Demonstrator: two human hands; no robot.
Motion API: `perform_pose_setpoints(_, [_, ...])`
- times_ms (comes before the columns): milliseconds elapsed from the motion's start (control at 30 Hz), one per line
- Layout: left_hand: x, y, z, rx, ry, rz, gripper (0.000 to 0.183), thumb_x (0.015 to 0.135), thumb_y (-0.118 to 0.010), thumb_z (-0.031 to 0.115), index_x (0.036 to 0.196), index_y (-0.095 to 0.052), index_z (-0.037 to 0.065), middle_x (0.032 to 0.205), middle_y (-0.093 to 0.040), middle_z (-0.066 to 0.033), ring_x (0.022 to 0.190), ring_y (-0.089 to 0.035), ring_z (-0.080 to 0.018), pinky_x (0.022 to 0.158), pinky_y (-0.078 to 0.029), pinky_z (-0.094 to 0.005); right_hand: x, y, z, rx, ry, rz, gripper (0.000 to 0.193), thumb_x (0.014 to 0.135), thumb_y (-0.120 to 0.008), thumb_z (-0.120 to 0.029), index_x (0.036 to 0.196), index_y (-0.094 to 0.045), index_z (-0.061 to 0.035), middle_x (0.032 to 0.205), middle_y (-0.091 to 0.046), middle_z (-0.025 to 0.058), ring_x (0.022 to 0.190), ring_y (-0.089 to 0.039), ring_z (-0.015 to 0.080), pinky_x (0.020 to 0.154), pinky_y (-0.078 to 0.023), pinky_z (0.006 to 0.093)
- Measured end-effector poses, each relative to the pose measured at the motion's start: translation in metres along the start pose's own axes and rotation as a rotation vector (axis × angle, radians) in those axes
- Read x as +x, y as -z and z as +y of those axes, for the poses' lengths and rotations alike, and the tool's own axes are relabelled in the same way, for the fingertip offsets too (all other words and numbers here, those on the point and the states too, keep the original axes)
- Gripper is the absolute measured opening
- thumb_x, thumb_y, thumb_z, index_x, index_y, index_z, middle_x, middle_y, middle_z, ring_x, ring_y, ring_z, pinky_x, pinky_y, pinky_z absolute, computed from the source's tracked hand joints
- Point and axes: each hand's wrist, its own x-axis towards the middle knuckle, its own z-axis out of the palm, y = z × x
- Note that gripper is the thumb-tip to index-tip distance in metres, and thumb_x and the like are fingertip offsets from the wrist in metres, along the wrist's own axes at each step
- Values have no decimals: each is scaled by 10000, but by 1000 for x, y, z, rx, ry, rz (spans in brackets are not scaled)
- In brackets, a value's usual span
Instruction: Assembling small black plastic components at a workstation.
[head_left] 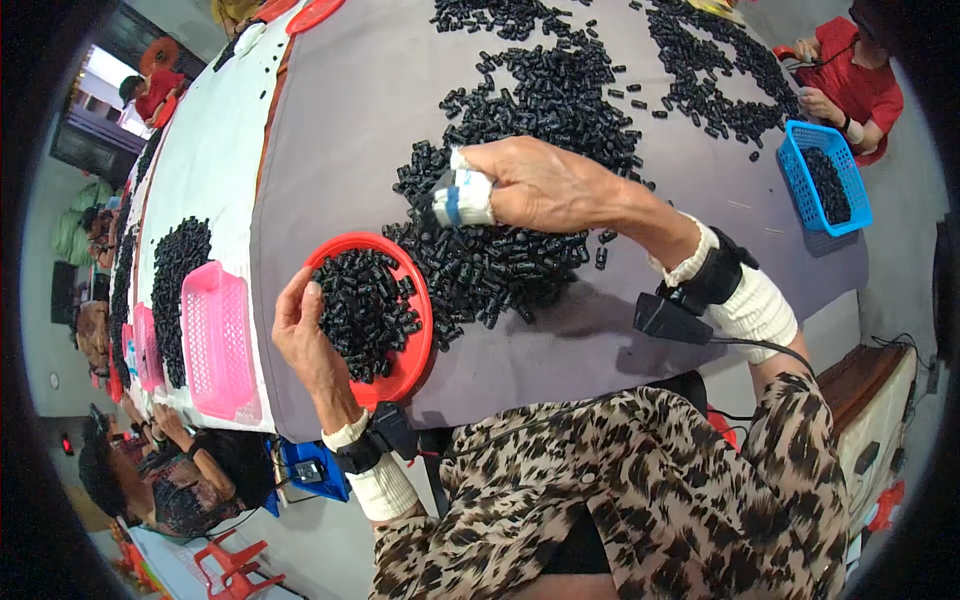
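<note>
A red plastic basin (424, 330) full of small black cylindrical parts (365, 310) stands near the table's front edge. At its left rim is my left hand (310, 335), fingers curled together against the thumb; what they pinch cannot be made out. My right hand (540, 185) hangs over a large heap of the same black parts (510, 265), to the right of the basin. White wrapping with a blue band covers its fingertips. Those fingers are closed, and something dark shows blurred between them, too unclear to name.
A grey cloth (340, 150) covers the table. Pink baskets (218, 340) stand at the left beside more black parts. A blue basket (825, 180) is at the right, near a person in red (860, 80). Another person (170, 470) works at lower left, by a red stool (235, 565).
</note>
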Motion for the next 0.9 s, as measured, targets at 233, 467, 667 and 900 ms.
perform_pose_setpoints(233, [-41,-82,-13,273,-111,-575,136,764,-640,47,899,-645,31,793,-594,-39,698,-549,-103,656,-445,-228,-22,12,4,-73,-150,-8,219,815,-563,-229,793,-527,-13,605,-475,29,555,-428,132,518,-355,306])
perform_pose_setpoints(467, [-55,-105,-53,739,-617,-834,243,669,-625,5,905,-574,33,831,-469,-124,823,-484,-297,677,-444,-394,-31,10,15,175,-304,26,153,735,-547,-156,753,-540,-4,571,-499,42,494,-457,132,459,-360,310])
perform_pose_setpoints(667, [-51,-117,-58,728,-703,-840,197,688,-618,13,881,-588,37,786,-471,-126,780,-487,-307,679,-421,-397,-29,12,22,136,-263,50,144,745,-532,-149,760,-539,-6,570,-521,72,462,-476,151,446,-376,312])
perform_pose_setpoints(900, [-45,-122,-53,724,-750,-788,193,690,-662,33,872,-599,25,787,-529,-114,742,-545,-261,647,-445,-339,-20,9,25,132,-220,55,125,699,-529,-116,740,-530,2,623,-546,79,569,-484,155,538,-383,323])
